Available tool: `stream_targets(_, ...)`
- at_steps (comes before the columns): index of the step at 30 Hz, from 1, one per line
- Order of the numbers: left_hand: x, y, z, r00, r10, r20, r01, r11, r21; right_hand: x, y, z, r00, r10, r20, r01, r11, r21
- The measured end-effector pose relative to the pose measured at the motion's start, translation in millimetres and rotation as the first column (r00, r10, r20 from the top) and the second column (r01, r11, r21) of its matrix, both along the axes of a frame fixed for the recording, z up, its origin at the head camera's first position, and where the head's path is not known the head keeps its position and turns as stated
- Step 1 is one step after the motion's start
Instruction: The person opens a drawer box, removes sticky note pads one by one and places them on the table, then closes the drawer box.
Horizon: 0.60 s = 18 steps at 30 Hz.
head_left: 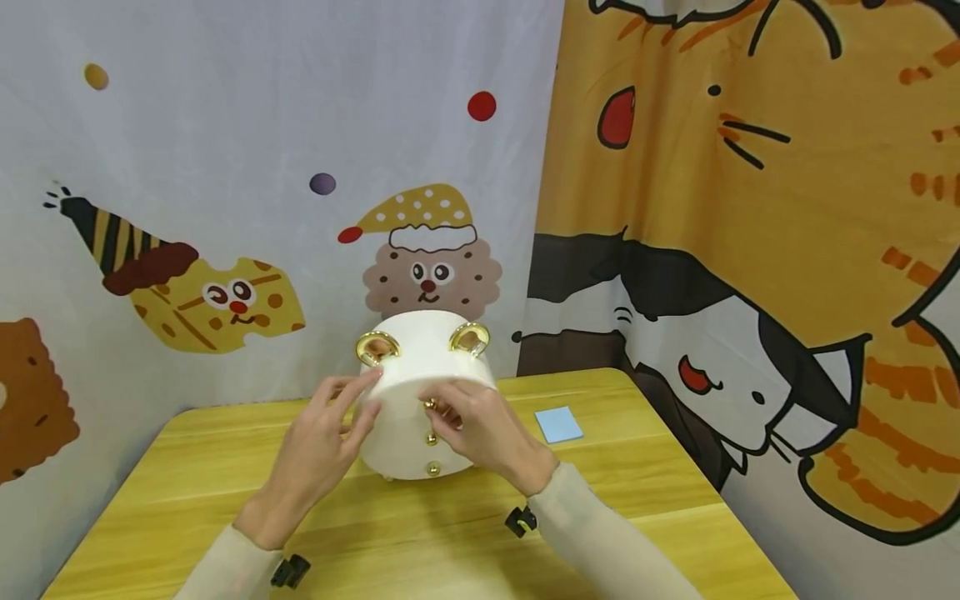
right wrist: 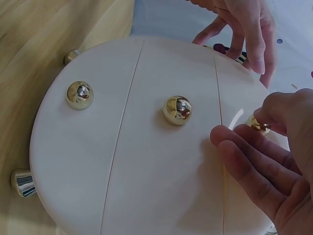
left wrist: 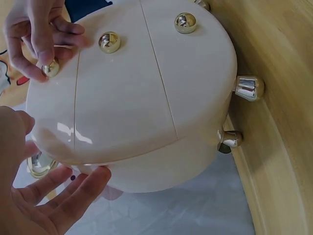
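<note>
A white rounded drawer box [head_left: 397, 433] stands on the table, with two gold ring ears [head_left: 469, 338] on top. Its front is split by seams into three drawers, each with a round gold knob. My right hand [head_left: 480, 425] pinches the uppermost gold knob [left wrist: 51, 68] between thumb and finger; the right wrist view shows the other fingers loosely bent in front of the drawers. The middle knob [right wrist: 177, 110] and lowest knob [right wrist: 79, 95] are untouched. At the box's left side, my left hand [head_left: 318, 442] has spread, relaxed fingers, the fingertips at the upper edge.
Short gold feet [left wrist: 248, 88] hold the box off the wooden table [head_left: 225, 483]. To its right lies a light blue square pad [head_left: 558, 424]. A cartoon-printed curtain [head_left: 247, 100] hangs behind the table and along its right side.
</note>
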<state>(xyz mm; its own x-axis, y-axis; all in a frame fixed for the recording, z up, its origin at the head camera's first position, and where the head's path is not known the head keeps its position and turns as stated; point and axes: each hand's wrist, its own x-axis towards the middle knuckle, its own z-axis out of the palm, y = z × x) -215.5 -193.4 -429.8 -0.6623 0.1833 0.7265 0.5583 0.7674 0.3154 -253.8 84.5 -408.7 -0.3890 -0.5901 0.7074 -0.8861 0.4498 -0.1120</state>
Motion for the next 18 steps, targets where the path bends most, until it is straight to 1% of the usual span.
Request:
stream_targets(3,0.4,1,1.0,0.999,0.018,-0.033,-0.019,0.999,-0.042,-1.3,1,-1.9,1.0,0.012,-0.003,-0.012,1.0,0.006)
stream_targets(8,1.5,3,2.0,0.997,0.034,-0.067,-0.039,0.997,-0.073,-2.6,5,-4.7,0.998,0.061,-0.003,-0.061,0.998,0.027)
stream_targets(13,1.8,5,2.7,0.996,0.043,-0.074,-0.049,0.996,-0.076,-2.5,10,-8.4,0.993,0.109,-0.05,-0.105,0.992,0.074)
stream_targets(15,1.6,6,3.0,0.996,0.045,-0.072,-0.051,0.996,-0.073,-2.5,11,-11.1,0.992,0.113,-0.05,-0.108,0.989,0.101)
stream_targets(18,0.7,6,3.6,0.996,0.05,-0.07,-0.055,0.996,-0.069,-2.1,13,-15.1,0.995,0.098,-0.02,-0.094,0.987,0.131)
